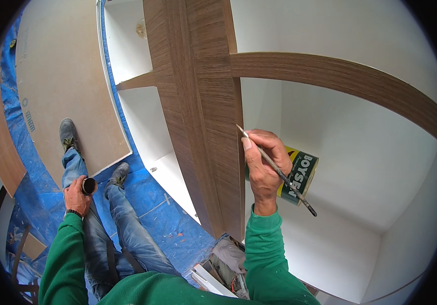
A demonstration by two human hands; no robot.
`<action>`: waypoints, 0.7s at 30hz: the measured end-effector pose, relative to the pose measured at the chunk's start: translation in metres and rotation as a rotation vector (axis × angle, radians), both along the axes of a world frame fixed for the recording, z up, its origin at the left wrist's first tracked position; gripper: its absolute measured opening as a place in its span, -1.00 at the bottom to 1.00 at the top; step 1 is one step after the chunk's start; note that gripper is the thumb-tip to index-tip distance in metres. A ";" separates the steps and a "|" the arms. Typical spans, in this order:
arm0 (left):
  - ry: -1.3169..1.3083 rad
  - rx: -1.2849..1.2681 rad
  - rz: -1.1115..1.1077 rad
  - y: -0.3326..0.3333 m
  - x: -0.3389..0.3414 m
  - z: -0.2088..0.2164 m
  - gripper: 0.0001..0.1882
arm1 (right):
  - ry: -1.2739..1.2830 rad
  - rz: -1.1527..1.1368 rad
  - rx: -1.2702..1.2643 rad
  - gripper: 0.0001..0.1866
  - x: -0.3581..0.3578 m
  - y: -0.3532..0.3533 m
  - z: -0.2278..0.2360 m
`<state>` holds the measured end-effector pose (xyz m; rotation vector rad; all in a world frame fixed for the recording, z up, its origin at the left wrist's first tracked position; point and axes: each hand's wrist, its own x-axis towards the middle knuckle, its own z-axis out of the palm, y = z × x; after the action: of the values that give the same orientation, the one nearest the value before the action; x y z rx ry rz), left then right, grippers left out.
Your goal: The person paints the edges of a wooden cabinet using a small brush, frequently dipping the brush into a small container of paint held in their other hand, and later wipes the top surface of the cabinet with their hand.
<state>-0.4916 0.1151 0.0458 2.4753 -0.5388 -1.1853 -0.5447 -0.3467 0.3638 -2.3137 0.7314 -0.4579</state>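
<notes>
My right hand (265, 165) pinches a thin paintbrush (300, 196) between thumb and fingers. Its fine tip points up and left, at the edge of a brown wood-grain cabinet frame (198, 96); whether it touches the wood I cannot tell. Low on the left, by my leg, my left hand (77, 196) is wrapped round a small round cup (91, 186) with a dark inside. Behind my right wrist, a green and yellow paint can (305, 171) sits in the white compartment, partly hidden by the hand.
A wood-grain rail (330, 76) crosses the white compartments on the right. Blue plastic sheeting (177, 249) covers the floor, with a large tan board (66, 61) lying on it under one shoe. Rags and tools (227, 262) are heaped below the frame's near end.
</notes>
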 end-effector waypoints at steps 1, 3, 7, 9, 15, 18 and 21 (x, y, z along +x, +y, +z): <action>-0.001 -0.002 -0.003 0.000 0.000 0.000 -0.26 | 0.001 0.007 -0.011 -0.87 0.002 -0.001 -0.001; 0.000 -0.009 -0.008 0.000 0.000 0.001 -0.27 | 0.030 -0.017 0.011 -0.87 0.002 -0.003 -0.002; 0.006 -0.006 -0.009 0.000 0.001 0.004 -0.28 | 0.035 -0.034 0.043 -0.86 -0.007 0.000 -0.002; 0.005 -0.010 -0.023 0.002 0.001 0.003 -0.32 | 0.056 -0.023 0.015 -0.86 -0.015 0.001 -0.001; 0.005 -0.007 -0.044 0.004 0.000 0.002 -0.35 | 0.007 0.015 -0.014 -0.86 -0.016 0.004 0.002; -0.002 -0.013 -0.058 0.006 0.000 -0.001 -0.36 | 0.003 -0.005 0.003 -0.87 -0.007 0.005 0.000; -0.014 -0.023 -0.063 0.005 -0.001 0.001 -0.36 | 0.019 -0.013 0.006 -0.90 -0.007 0.002 -0.003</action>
<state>-0.4925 0.1203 0.0470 2.4664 -0.6346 -1.1790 -0.5518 -0.3452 0.3613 -2.3117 0.7564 -0.4391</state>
